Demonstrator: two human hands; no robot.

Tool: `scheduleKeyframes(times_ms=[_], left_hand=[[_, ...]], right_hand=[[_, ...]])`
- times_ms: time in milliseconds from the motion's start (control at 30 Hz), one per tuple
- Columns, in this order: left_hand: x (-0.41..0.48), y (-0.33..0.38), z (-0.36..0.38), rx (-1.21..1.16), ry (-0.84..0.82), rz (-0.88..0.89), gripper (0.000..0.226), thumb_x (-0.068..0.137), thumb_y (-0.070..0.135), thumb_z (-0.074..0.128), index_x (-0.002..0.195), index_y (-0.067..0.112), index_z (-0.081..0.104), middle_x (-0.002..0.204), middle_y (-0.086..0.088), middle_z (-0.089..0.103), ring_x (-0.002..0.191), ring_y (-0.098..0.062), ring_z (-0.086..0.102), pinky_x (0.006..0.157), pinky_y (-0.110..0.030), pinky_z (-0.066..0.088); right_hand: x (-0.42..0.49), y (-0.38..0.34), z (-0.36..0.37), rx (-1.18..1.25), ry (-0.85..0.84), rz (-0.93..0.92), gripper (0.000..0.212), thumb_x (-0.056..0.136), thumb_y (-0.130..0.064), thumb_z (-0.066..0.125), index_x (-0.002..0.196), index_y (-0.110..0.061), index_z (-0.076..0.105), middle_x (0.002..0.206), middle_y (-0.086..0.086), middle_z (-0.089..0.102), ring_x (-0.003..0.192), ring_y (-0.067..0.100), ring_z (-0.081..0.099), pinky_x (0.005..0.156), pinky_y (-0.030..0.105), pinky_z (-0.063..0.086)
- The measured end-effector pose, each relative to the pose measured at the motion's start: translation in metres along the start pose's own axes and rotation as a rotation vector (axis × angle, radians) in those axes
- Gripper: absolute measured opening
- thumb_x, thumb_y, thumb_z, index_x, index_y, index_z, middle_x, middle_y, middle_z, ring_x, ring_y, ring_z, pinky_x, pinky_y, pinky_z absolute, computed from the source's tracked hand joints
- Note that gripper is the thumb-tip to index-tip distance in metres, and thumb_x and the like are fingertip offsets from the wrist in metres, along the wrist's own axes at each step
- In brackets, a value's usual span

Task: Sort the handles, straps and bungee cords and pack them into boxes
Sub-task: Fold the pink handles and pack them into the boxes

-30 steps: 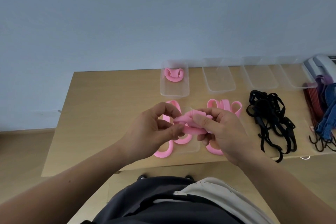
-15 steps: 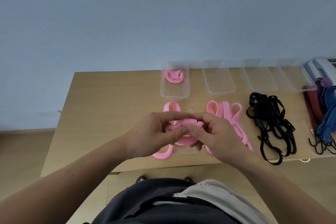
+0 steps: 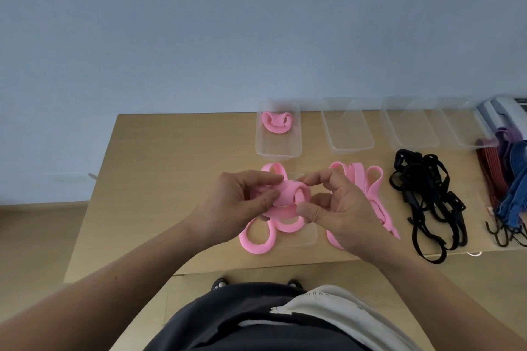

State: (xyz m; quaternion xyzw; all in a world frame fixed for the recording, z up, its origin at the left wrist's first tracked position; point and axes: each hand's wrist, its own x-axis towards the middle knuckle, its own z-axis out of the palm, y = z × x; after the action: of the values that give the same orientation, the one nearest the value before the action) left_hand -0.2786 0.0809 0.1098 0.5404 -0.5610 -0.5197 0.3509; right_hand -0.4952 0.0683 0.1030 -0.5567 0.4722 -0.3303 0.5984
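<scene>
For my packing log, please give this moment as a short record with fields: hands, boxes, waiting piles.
Left hand: grips the pink strap
Right hand: pinches the same strap
Leftmost box: holds one rolled strap
Other three boxes: nothing visible inside
Loose pink straps: on the table, under and right of the hands
Black straps: tangled pile further right
Bungee cords: at the table's right edge
</scene>
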Motion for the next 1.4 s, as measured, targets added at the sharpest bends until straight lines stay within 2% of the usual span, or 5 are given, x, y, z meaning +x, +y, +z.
scheduleKeyframes(times_ms=[400,667,867,1133,1400], left_hand=[[0.007,-0.015,-0.033,-0.034,-0.031,0.007,0.024,0.092,0.014,0.065,0.105,0.035,0.066,0.077,0.012,0.075,0.063,-0.013,0.071,0.064,-0.021,0.054],[0.029,-0.022,-0.039,-0.062,-0.063,-0.074,0.016,0.092,0.014,0.067,0.103,0.026,0.068,0.087,-0.003,0.075,0.060,-0.017,0.068,0.074,-0.046,0.058],[0.057,-0.028,-0.021,-0.011,-0.082,-0.108,0.016,0.091,0.015,0.068,0.105,0.021,0.064,0.110,0.003,0.067,0.067,-0.017,0.071,0.072,-0.042,0.057],[0.111,-0.032,-0.005,-0.026,0.026,-0.182,0.014,0.090,0.014,0.067,0.103,0.014,0.060,0.103,-0.003,0.069,0.075,-0.024,0.072,0.079,-0.053,0.057],[0.172,-0.049,-0.005,0.310,0.337,-0.240,0.032,0.096,0.030,0.054,0.125,0.017,0.056,0.120,0.005,0.059,0.080,-0.001,0.056,0.069,-0.022,0.045]], right_hand=[[0.022,0.002,0.032,-0.017,0.101,-0.072,0.024,0.082,-0.014,0.076,0.090,-0.034,0.068,0.084,-0.003,0.072,0.067,0.017,0.066,0.069,0.030,0.056],[0.028,0.009,0.039,-0.651,0.019,-0.204,0.062,0.079,-0.036,0.075,0.134,-0.033,0.047,0.125,-0.020,0.049,0.108,-0.004,0.051,0.082,0.010,0.044],[0.057,0.021,0.024,-1.055,0.058,-0.413,0.060,0.073,-0.031,0.083,0.122,-0.007,0.058,0.124,0.004,0.060,0.112,0.018,0.058,0.091,0.027,0.049],[0.114,0.044,-0.016,-0.998,0.163,-0.590,0.029,0.074,-0.025,0.078,0.098,-0.010,0.070,0.099,0.002,0.071,0.087,0.022,0.066,0.069,0.033,0.056],[0.193,0.051,-0.036,-1.064,0.076,-0.519,0.023,0.070,-0.014,0.077,0.088,-0.005,0.066,0.086,0.009,0.067,0.079,0.032,0.063,0.061,0.035,0.053]])
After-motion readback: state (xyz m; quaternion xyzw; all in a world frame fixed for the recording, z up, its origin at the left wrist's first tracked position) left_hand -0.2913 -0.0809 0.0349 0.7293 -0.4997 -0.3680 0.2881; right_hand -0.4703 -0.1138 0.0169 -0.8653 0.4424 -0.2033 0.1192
